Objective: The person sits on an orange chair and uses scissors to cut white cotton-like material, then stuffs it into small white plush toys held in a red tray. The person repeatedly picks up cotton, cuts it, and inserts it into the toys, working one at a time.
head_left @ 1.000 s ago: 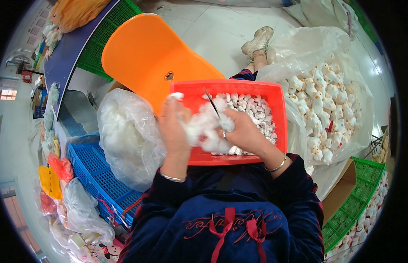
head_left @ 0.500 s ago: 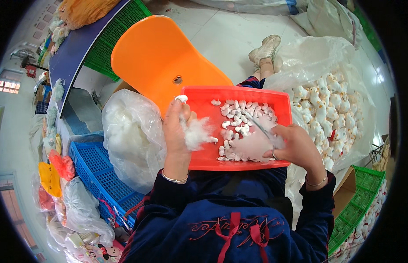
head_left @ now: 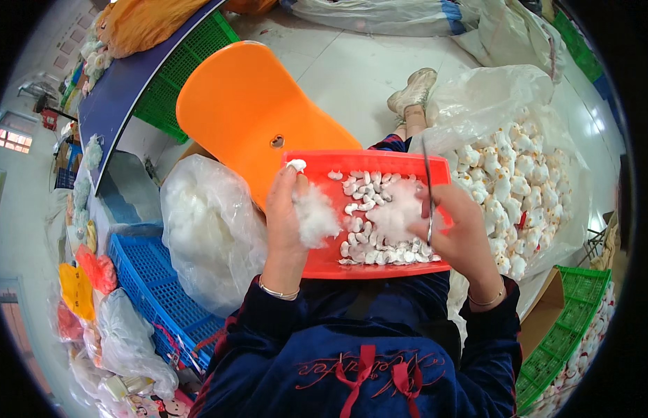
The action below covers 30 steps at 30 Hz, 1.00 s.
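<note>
A red plastic tray (head_left: 319, 259) rests across my lap, with several small white curved fabric pieces (head_left: 369, 182) scattered in it. Over its left side my left hand (head_left: 285, 216) is closed, with one small white piece (head_left: 296, 165) at the thumb and fingertips and a tuft of white stuffing (head_left: 316, 219) against the fingers. My right hand (head_left: 457, 226) is above the tray's right side, its fingers around a thin metal rod-like tool (head_left: 427, 167) that points away from me. A larger wad of stuffing (head_left: 395, 212) lies on the pieces beside those fingers.
An orange plastic chair (head_left: 247, 104) stands beyond the tray. To the left are a clear bag of stuffing (head_left: 205, 230) and a blue crate (head_left: 153, 279). On the right, a clear bag holds many white plush pieces (head_left: 508, 181), near a green crate (head_left: 564, 341).
My right hand has swung the metal tool from a slant over the tray to nearly straight away from me. The left hand keeps its piece and tuft. The view has shifted slightly.
</note>
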Motion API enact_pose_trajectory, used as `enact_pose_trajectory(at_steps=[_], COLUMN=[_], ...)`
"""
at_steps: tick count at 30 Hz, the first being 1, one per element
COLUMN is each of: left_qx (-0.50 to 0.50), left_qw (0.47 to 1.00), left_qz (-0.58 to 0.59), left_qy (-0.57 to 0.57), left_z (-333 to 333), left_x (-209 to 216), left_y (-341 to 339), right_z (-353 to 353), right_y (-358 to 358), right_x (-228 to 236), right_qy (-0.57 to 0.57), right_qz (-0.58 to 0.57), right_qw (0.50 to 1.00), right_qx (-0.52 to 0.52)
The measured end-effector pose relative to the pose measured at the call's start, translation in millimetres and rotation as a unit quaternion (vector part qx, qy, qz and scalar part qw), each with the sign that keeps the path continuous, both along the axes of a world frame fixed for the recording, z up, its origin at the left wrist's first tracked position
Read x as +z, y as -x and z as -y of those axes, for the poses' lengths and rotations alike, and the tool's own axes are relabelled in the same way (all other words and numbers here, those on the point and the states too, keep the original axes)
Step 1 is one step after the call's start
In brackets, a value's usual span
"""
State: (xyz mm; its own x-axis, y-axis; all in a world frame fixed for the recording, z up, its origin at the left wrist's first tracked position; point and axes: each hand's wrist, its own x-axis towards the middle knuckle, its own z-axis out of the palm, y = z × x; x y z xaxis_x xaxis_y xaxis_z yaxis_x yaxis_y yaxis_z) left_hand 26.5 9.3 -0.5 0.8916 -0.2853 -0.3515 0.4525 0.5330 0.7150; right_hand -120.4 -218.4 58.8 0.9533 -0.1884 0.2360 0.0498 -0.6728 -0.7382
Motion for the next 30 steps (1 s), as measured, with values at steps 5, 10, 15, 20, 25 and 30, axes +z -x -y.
enact_pose_trajectory(at_steps=[5, 10, 15, 20, 25, 30], left_qx=[-0.045, -0.015, -0.034, -0.088, -0.187, -0.204], left_qw=[0.996, 0.998, 0.999, 0.992, 0.974, 0.972], left_qz=[0.024, -0.042, 0.017, 0.083, 0.108, 0.088], left_qy=[0.079, 0.041, 0.021, 0.021, 0.077, 0.082], left_z=[2, 36, 22, 24, 34, 32], left_x=[-23, -4, -19, -6, -2, -11], left_y=[-3, 21, 15, 15, 27, 29], right_z=[-20, -47, -25, 8, 3, 6], right_y=[5, -14, 3, 17, 3, -1], right_x=[-11, -34, -33, -2, -12, -20], right_qy=[0.036, -0.037, 0.037, 0.014, 0.08, 0.033], right_qz=[-0.165, -0.257, -0.228, -0.169, -0.179, -0.173], right_qw=[0.963, 0.95, 0.953, 0.979, 0.968, 0.966], right_qx=[0.211, 0.175, 0.194, 0.11, 0.158, 0.192])
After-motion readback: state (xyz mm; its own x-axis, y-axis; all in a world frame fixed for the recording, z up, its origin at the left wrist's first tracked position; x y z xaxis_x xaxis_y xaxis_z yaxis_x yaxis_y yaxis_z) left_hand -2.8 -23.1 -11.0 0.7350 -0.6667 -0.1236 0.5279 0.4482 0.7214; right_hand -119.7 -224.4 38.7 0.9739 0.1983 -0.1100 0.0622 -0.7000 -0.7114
